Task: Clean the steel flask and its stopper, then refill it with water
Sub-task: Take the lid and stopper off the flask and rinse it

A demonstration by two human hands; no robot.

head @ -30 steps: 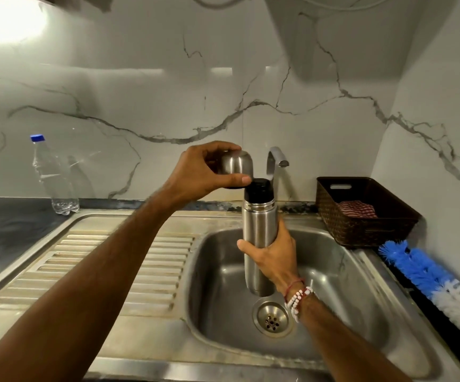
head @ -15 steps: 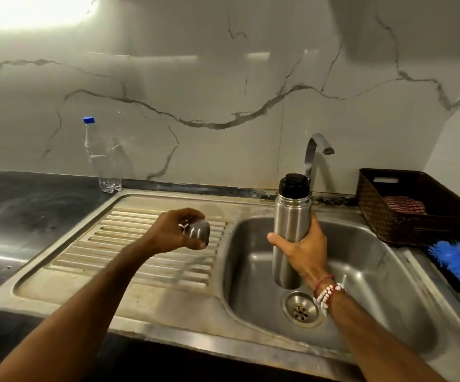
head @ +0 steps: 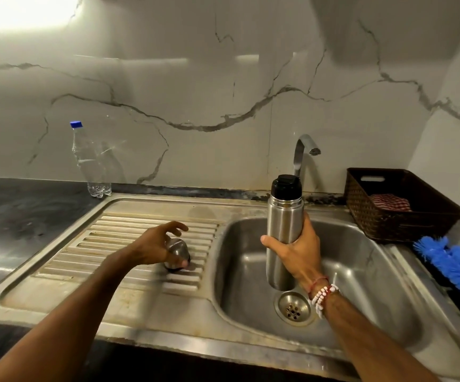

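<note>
The steel flask (head: 284, 216) stands upright over the sink basin (head: 361, 271), just left of the tap spout, and its black stopper (head: 286, 186) sits in the neck. My right hand (head: 297, 252) grips the flask round its middle. The flask's steel cap (head: 177, 250) rests mouth down on the ribbed drainboard (head: 118, 244). My left hand (head: 154, 246) lies over the cap, thumb curled round its base and forefinger raised clear of its top.
The tap (head: 303, 153) rises behind the basin; the drain (head: 292, 308) lies below the flask. A clear plastic bottle (head: 89, 158) stands back left. A dark basket (head: 399, 205) with a checked cloth and a blue brush (head: 455, 263) sit at the right.
My left hand took the steel cap off the flask, carried it left and down, and set it on the drainboard. The right hand kept the flask upright over the basin.
</note>
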